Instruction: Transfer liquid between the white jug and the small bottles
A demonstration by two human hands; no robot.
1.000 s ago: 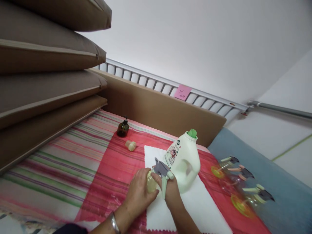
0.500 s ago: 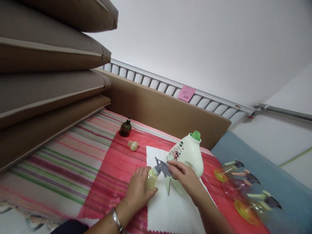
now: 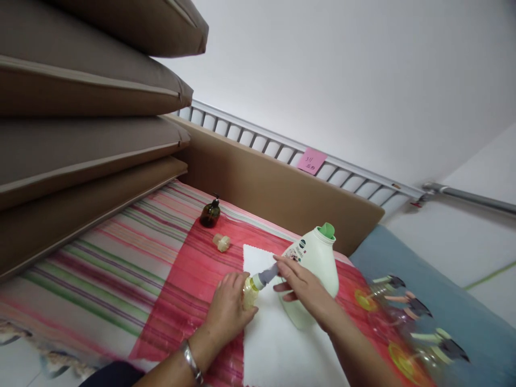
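Note:
My left hand (image 3: 229,301), with a silver bangle on its wrist, is closed around a small clear yellow spray bottle (image 3: 250,294). The bottle leans to the right above a white cloth (image 3: 274,355). My right hand (image 3: 304,287) has its fingers over the bottle's grey spray head (image 3: 266,276), which they partly cover; the trigger is hidden. Just beyond my right hand stands a large pale-green detergent jug (image 3: 320,258) with a green spout at its mouth. A dark amber pump bottle (image 3: 210,214) and a small cream cap-like piece (image 3: 222,243) are farther left.
Several blurred spray bottles (image 3: 433,349) stand on the red sheet at the right. Stacked brown cushions (image 3: 88,134) tower at the left. A brown board (image 3: 274,177) and a white radiator (image 3: 245,137) with a pink note (image 3: 312,160) line the back.
My right hand has turned and spread over the spray head, covering the trigger that showed before. My left hand still holds the bottle. The view has shifted slightly.

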